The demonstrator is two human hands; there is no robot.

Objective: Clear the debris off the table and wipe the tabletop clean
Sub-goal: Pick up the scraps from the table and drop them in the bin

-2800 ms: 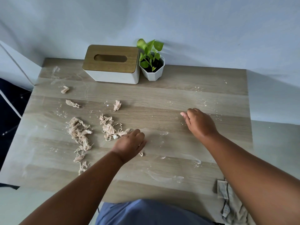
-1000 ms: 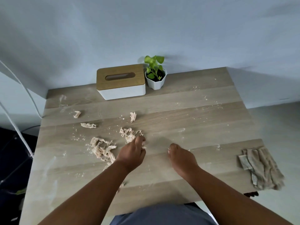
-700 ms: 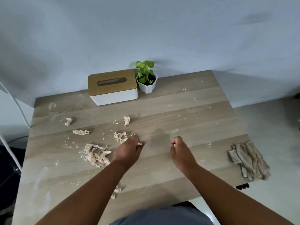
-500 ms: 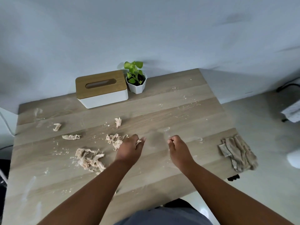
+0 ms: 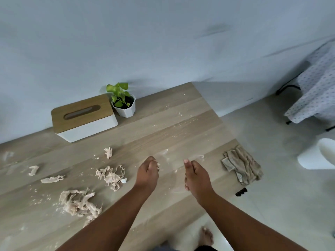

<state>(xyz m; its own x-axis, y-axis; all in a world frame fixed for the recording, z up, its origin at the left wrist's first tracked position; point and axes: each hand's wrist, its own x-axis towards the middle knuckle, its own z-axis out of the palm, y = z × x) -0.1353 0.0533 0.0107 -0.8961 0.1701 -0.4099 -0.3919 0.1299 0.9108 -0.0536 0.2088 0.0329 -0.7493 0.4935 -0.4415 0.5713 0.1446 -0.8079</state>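
I see the debris spread over the left half of the worktop [image 5: 181,124]: a stringy, pale pink clump [image 5: 110,176] just left of my left hand [image 5: 147,173], a bigger tangled clump [image 5: 78,202] nearer the front edge, a small twisted scrap [image 5: 108,152] farther back, and two thin shreds [image 5: 52,179] [image 5: 33,170] out to the left. Fine whitish crumbs and smears dust the wood around them and run toward the far right corner.

My left hand sits curled into a loose fist, its grip closed on a pale bit of debris that shows at the fingertips. My right hand [image 5: 196,175] is beside it, apart from it, fingers curled inward with the thumb up; I cannot tell whether its grip holds anything.

A crumpled beige cloth [image 5: 242,165] lies at the right edge of the worktop, overhanging slightly.

The worktop is light wood-grain laminate in long planks, set against a plain pale blue wall. At the back stand a white tissue box with a slotted wooden lid [image 5: 84,117] and, touching its right end, a faceted white pot with a leafy green plant [image 5: 123,104]. The floor to the right is smooth grey, with dotted fabric [image 5: 315,87] draped over a dark frame.
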